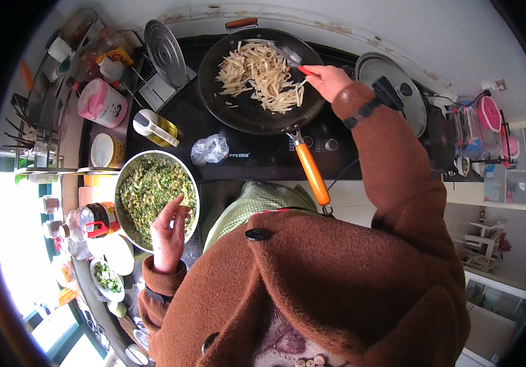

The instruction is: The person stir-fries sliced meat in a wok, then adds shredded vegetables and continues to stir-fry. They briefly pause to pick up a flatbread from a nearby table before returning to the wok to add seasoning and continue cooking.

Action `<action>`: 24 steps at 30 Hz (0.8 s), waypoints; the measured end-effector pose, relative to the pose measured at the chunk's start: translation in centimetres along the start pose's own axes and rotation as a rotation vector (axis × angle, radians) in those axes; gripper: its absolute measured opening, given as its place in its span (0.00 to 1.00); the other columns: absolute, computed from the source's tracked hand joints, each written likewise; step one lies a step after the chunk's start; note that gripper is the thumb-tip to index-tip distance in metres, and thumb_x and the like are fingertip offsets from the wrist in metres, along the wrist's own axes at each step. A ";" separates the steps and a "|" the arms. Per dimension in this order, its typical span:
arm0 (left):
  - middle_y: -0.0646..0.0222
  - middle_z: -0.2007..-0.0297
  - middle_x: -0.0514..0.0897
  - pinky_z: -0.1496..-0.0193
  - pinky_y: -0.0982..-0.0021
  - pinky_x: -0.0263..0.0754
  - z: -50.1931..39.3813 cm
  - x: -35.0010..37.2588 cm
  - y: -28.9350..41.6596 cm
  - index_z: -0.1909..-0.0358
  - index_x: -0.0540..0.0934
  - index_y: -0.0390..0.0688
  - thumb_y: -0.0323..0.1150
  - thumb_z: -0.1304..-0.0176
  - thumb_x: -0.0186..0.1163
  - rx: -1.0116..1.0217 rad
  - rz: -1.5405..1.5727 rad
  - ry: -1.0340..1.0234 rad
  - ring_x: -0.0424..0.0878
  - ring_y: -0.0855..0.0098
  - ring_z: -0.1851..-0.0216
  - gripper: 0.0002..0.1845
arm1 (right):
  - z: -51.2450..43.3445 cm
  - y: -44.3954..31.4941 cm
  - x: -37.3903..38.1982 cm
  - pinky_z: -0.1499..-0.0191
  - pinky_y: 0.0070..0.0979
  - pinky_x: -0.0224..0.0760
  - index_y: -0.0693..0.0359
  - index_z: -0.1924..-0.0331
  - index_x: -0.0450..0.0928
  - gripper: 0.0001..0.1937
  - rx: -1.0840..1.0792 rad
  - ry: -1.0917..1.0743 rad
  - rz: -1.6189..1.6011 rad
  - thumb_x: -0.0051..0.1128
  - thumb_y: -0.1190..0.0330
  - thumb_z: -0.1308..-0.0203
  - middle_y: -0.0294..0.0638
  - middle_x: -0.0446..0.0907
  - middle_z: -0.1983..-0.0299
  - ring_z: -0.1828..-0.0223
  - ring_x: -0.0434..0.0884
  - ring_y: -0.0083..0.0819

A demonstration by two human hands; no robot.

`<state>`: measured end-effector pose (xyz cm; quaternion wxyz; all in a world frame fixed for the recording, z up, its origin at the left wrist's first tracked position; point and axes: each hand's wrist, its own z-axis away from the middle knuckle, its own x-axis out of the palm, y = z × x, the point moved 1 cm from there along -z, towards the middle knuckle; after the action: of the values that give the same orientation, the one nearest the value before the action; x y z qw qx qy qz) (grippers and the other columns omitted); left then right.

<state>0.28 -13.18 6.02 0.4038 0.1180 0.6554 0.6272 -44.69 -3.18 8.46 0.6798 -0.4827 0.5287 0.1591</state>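
Note:
My right hand (329, 81) grips the red handle of a turner (308, 71), its pale blade reaching into the wok. The wide dark wok (240, 112) sits on the cooktop with pale strips of food (263, 75), probably shredded potato, and a few reddish bits among them. Over the near right side of a large bowl (196, 183) hangs my left hand (169, 234), fingers apart and nothing visible in them. Chopped green and yellowish filling (150, 192) fills that bowl. Whether my fingertips touch the filling cannot be told.
The wok's orange handle (312, 172) juts toward my body. An oil jug (155, 128) and a crumpled plastic bag (210, 149) lie near the bowl. A glass lid (393, 87) leans at right; a perforated steamer plate (165, 52) stands at left. A dish of chopped greens (107, 279) is by the window.

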 end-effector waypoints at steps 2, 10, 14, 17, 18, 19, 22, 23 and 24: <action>0.61 0.66 0.84 0.59 0.74 0.75 -0.3 -0.1 0.2 0.48 0.76 0.37 0.23 0.35 0.54 0.035 -0.027 -0.012 0.82 0.75 0.64 0.14 | -0.2 -0.4 0.4 0.57 0.32 0.73 0.56 0.48 0.76 0.15 -0.016 -0.124 0.077 0.53 0.64 0.39 0.52 0.80 0.59 0.59 0.81 0.47; 0.60 0.69 0.83 0.61 0.73 0.75 -2.6 -3.8 -0.5 0.50 0.77 0.37 0.23 0.36 0.53 0.069 -0.159 0.067 0.82 0.70 0.64 0.13 | 7.3 2.4 -3.9 0.60 0.39 0.73 0.53 0.49 0.77 0.16 -0.144 -0.137 0.203 0.57 0.67 0.42 0.53 0.80 0.63 0.62 0.79 0.50; 0.56 0.69 0.83 0.60 0.68 0.75 -5.9 -7.8 -3.4 0.53 0.78 0.36 0.25 0.38 0.54 0.119 -0.375 0.126 0.83 0.63 0.65 0.12 | 9.3 2.4 -1.5 0.58 0.41 0.71 0.47 0.42 0.73 0.22 0.023 -0.154 0.223 0.57 0.69 0.42 0.55 0.77 0.64 0.61 0.77 0.53; 0.52 0.68 0.82 0.59 0.63 0.75 -10.1 -10.7 -6.9 0.59 0.80 0.37 0.26 0.39 0.54 0.214 -0.511 0.298 0.82 0.57 0.64 0.09 | 10.5 2.1 0.6 0.58 0.42 0.72 0.43 0.40 0.71 0.24 0.085 -0.169 0.259 0.58 0.68 0.43 0.53 0.75 0.62 0.61 0.77 0.53; 0.52 0.68 0.83 0.59 0.64 0.76 -12.2 -11.9 -8.1 0.57 0.80 0.37 0.27 0.40 0.54 0.171 -0.553 0.337 0.83 0.58 0.64 0.10 | 10.9 2.0 1.1 0.56 0.40 0.71 0.47 0.41 0.73 0.23 0.167 -0.206 0.295 0.58 0.69 0.44 0.50 0.75 0.61 0.59 0.77 0.51; 0.52 0.68 0.84 0.59 0.64 0.76 -13.8 -12.9 -9.2 0.56 0.80 0.38 0.27 0.40 0.55 0.099 -0.599 0.364 0.83 0.58 0.64 0.11 | 11.1 1.8 1.2 0.54 0.39 0.71 0.50 0.42 0.74 0.22 0.087 -0.151 0.306 0.59 0.70 0.44 0.49 0.75 0.61 0.58 0.76 0.50; 0.55 0.67 0.83 0.56 0.60 0.74 -16.8 -15.4 -11.4 0.64 0.80 0.39 0.28 0.43 0.53 0.082 -0.971 0.273 0.80 0.52 0.61 0.08 | 11.4 0.4 1.4 0.49 0.34 0.68 0.60 0.48 0.76 0.18 -0.016 0.006 0.352 0.59 0.73 0.45 0.46 0.75 0.59 0.55 0.75 0.44; 0.57 0.66 0.82 0.55 0.59 0.73 -17.8 -15.7 -11.9 0.68 0.79 0.40 0.28 0.44 0.52 0.133 -1.109 0.217 0.79 0.51 0.60 0.07 | 11.3 -0.5 1.5 0.49 0.34 0.68 0.60 0.49 0.77 0.18 -0.071 0.056 0.287 0.59 0.73 0.45 0.46 0.75 0.58 0.55 0.75 0.44; 0.61 0.66 0.84 0.49 0.61 0.68 -18.9 -15.4 -12.5 0.71 0.82 0.43 0.28 0.50 0.56 -0.017 -1.199 0.300 0.75 0.59 0.52 0.06 | 11.2 -1.5 1.6 0.49 0.33 0.68 0.60 0.49 0.77 0.17 -0.091 0.085 0.223 0.58 0.74 0.45 0.46 0.75 0.58 0.54 0.75 0.45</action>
<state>1.87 -39.42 -1.70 0.5902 -0.3636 0.6525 0.3060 -36.64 4.85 7.49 0.6122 -0.4574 0.5999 0.2369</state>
